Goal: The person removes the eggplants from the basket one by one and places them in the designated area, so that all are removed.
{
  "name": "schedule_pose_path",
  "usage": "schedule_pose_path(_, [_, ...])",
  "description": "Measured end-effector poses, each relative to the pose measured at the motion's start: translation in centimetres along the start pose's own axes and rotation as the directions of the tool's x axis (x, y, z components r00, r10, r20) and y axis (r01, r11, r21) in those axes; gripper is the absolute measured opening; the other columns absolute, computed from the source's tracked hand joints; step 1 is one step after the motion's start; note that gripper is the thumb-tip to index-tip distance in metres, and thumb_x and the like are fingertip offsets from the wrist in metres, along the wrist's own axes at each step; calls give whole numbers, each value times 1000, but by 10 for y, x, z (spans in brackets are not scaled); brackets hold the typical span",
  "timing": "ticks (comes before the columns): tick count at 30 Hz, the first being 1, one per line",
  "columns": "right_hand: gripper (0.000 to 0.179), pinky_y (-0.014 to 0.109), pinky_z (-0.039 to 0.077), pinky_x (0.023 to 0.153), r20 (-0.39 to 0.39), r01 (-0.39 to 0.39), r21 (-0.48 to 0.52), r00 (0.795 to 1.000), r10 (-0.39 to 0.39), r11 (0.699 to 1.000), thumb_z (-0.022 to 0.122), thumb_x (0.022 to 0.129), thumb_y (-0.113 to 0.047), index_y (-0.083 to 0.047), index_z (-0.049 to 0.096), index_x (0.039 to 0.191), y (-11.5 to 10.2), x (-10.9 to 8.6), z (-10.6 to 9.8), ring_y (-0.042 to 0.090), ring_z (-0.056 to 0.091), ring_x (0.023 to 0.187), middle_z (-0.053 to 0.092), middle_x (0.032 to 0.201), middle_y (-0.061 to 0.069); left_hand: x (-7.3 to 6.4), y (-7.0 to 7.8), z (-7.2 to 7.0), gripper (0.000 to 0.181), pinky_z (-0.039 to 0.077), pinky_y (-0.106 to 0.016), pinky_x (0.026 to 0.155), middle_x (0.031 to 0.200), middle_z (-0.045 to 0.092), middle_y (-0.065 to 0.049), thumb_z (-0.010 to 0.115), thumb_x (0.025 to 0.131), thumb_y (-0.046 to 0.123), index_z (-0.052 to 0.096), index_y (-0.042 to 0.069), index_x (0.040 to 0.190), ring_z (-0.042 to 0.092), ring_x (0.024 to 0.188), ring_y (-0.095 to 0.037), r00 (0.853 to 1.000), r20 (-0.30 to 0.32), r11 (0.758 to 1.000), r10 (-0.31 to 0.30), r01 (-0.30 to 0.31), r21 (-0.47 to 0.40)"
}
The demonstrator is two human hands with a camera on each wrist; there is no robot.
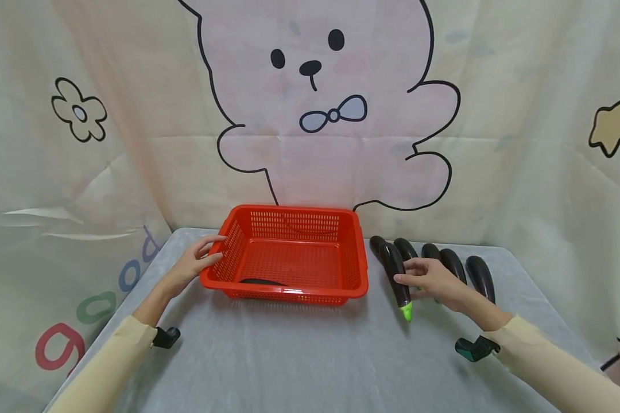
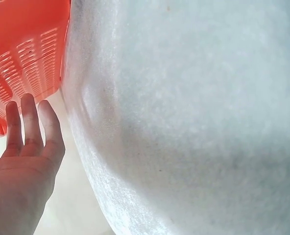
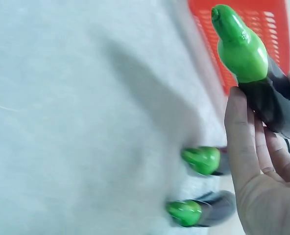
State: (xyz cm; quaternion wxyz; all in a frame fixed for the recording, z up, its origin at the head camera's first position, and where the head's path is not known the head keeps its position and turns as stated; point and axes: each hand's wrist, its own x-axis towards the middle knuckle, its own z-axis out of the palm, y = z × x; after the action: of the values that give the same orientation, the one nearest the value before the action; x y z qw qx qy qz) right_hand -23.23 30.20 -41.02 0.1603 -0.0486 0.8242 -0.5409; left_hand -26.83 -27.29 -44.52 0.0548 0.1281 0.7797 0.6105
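My right hand (image 1: 439, 284) grips a dark purple eggplant (image 1: 395, 272) with a bright green stem end, thumb on one side and fingers on the other. In the right wrist view that eggplant's green cap (image 3: 245, 56) points up, off the cloth. Left of it stands a red plastic basket (image 1: 359, 281) with slotted walls. Inside, along the front wall, lies a dark eggplant (image 1: 262, 281), mostly hidden. My left hand (image 1: 192, 265) is at the basket's left rim, its fingers extended; the left wrist view shows them straight beside the slotted wall.
Several more eggplants lie in a row at the table's right back, among them a rightmost eggplant (image 1: 480, 278), some partly hidden by my right hand. Grey cloth covers the table (image 1: 310, 355). Behind hangs a curtain (image 1: 537, 143) with a cartoon bear.
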Motion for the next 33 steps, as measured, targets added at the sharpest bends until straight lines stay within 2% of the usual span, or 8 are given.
schedule_pose_path(3, [50, 48, 59, 80, 5, -27, 10, 1000, 27, 1000, 81, 89, -25, 8, 56, 119, 6, -4, 7, 27, 60, 91, 59, 91, 11, 0, -1, 0, 52, 58, -38, 84, 149, 44, -25, 62, 102, 20, 44, 9, 150, 49, 126, -45, 1000, 1, 1000, -2, 2, 4])
schedule_pose_path(6, [49, 46, 59, 79, 5, -40, -7, 999, 40, 999, 82, 89, -26, 6, 58, 116, 10, -7, 12, 26, 59, 88, 58, 86, 10, 0, -2, 0, 52, 57, -38, 84, 149, 43, -25, 62, 102, 20, 44, 9, 150, 49, 126, -45, 1000, 1, 1000, 1, -1, 4])
schedule_pose_path(15, [45, 44, 61, 73, -6, -80, -24, 997, 79, 997, 84, 86, -24, 6, 62, 113, 21, -7, 24, 26, 65, 80, 66, 86, 11, 1, -2, 0, 52, 58, -39, 84, 149, 44, -24, 61, 103, 19, 44, 10, 150, 51, 124, -43, 1000, 3, 1000, 7, -7, -12])
schedule_pose_path(24, [47, 40, 61, 66, -68, -144, -69, 988, 139, 987, 87, 82, -22, 7, 60, 108, 21, -3, 35, 25, 65, 72, 61, 87, 13, 0, -4, 0, 53, 58, -39, 84, 149, 44, -23, 62, 102, 19, 44, 10, 150, 51, 125, -44, 1000, -3, 1000, 17, -17, -12])
schedule_pose_path(33, [45, 39, 61, 64, -98, -151, -127, 985, 139, 980, 88, 82, -21, 7, 60, 105, 22, -1, 36, 24, 63, 71, 57, 85, 12, 0, -4, 0, 53, 58, -39, 84, 149, 44, -24, 62, 102, 20, 43, 10, 151, 51, 125, -46, 1000, -9, 1000, 12, -12, -13])
